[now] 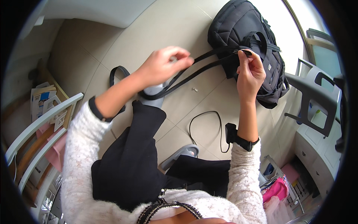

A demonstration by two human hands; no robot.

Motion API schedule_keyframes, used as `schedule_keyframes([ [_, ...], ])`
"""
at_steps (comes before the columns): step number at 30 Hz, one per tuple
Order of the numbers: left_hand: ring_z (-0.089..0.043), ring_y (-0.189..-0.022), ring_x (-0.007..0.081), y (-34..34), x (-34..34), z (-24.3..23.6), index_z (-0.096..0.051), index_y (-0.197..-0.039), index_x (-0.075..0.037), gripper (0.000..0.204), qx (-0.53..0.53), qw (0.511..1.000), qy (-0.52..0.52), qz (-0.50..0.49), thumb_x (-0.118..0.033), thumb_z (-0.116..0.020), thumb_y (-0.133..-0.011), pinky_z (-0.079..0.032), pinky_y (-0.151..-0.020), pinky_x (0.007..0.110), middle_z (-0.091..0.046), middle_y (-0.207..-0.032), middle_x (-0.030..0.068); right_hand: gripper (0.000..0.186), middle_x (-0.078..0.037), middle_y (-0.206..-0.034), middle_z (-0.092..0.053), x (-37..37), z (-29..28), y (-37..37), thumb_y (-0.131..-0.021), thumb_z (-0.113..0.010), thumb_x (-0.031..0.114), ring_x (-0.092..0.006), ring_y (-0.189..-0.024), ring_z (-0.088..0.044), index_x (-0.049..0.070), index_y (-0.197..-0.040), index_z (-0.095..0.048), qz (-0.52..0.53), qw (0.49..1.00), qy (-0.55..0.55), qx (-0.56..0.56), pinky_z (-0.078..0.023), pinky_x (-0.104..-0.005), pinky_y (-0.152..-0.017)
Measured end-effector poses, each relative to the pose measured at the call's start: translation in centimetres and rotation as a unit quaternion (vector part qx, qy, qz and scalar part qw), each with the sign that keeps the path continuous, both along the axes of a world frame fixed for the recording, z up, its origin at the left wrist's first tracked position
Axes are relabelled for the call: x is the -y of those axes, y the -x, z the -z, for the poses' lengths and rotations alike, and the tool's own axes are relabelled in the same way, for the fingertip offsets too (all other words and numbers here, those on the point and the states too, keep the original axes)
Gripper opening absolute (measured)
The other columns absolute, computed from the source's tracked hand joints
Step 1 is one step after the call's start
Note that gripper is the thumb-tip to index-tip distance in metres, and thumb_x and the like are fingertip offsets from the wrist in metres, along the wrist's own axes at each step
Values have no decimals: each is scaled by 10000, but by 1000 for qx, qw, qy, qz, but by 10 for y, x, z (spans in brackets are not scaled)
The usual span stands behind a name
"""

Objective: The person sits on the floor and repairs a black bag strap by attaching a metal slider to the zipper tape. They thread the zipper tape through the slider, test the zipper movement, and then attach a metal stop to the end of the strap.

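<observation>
Past my right hand point(253, 74), a long black strap point(186, 81) runs in a doubled loop down to my left shoe, where it bends round. My right thumb and fingers are pinched on its end, by a small metal fitting point(235, 51) close to the bag. A black backpack point(238, 24) lies on the floor behind that hand. My left hand point(166, 63) hovers over the strap with curled fingers. Its fingertips are smeared, so whether they grip the strap is unclear. More black strap point(119, 69) curls out beyond my left forearm.
On the tiles lies a small pale piece point(195, 89). A thin black cord point(191, 125) trails to the band on my right wrist. To the left stands a white-railed rack point(44, 123); at right are a grey plastic chair point(317, 97) and a white drawer cabinet point(317, 149).
</observation>
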State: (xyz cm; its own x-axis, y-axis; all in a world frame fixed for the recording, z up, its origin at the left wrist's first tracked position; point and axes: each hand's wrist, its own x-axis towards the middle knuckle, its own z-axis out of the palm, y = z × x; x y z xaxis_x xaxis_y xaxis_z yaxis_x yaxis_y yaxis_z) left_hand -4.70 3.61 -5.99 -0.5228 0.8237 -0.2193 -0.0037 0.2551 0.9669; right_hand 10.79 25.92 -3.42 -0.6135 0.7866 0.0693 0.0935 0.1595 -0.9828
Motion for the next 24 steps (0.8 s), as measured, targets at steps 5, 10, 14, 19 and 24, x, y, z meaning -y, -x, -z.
schedule_keyframes([
  [5, -675, -977, 234, 42, -101, -13, -759, -1069, -24, 861, 17, 981, 109, 160, -831, -536, -867, -515, -908, 380, -720, -1000, 141, 168, 74, -730, -506, 32, -15, 2, -890, -751, -66, -1, -631, -406, 1, -1044, -743, -84, 993, -76, 32, -322, -167, -560],
  [10, -638, -875, 110, 64, -116, -25, -791, -1006, -95, 483, 203, 909, 71, 357, -563, -700, -931, -488, -869, 287, -717, -922, 1, 160, 87, -669, -448, 40, -31, 5, -891, -754, -54, 0, -613, -381, 12, -1037, -744, -154, 982, -99, 47, -311, -173, -538],
  [14, -645, -821, 86, 59, -110, -31, -786, -995, -78, 339, 290, 915, 35, 277, -410, -759, -934, -504, -781, 255, -721, -891, 16, 146, 81, -645, -447, 45, -30, 2, -893, -760, -36, 3, -592, -382, 17, -1029, -745, -132, 983, -107, 62, -306, -175, -521],
  [19, -656, -747, 85, 51, -106, -44, -755, -891, -67, 251, 187, 952, -16, 241, -315, -784, -913, -557, -714, 257, -710, -823, 11, 144, 60, -635, -496, 46, -30, -2, -894, -765, -19, -1, -579, -426, 23, -1031, -746, -107, 981, -139, 77, -340, -172, -521],
  [24, -677, -745, 90, 49, -119, -51, -710, -797, -66, 237, 132, 986, -6, 99, -263, -789, -903, -584, -727, 275, -693, -755, 19, 166, -42, -726, -679, 49, -34, -1, -883, -743, -45, -74, -589, -601, 10, -1039, -733, -134, 948, -277, 76, -473, -202, -563],
])
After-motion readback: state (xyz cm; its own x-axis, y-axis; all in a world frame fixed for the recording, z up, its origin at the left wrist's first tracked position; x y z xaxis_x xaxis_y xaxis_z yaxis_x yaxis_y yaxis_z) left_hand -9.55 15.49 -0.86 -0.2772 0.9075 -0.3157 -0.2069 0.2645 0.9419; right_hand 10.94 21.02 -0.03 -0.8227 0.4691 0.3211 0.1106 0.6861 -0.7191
